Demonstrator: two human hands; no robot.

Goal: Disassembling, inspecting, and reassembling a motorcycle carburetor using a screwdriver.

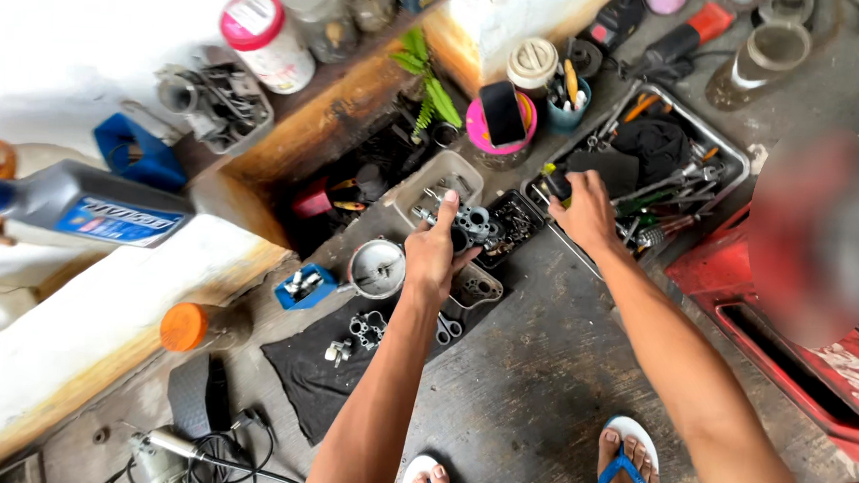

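The left hand (pixel 436 254) is closed around a grey metal engine part (pixel 472 221), lifting it just above a small black tray (pixel 517 219) so its holes face up. At about 2 o'clock from it, the right hand (pixel 583 212) is wrapped around a dark tool handle (pixel 556 182) at the near rim of the metal tool tray (pixel 733 148) (packed full). A black cloth (pixel 317 377) at 7 o'clock keeps tiny parts together. Bare concrete floor (pixel 530 371) near the feet leaves open room

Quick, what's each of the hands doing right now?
Left hand: closed on a grey metal engine part.
Right hand: reaching into the metal tool tray; grip cannot be told.
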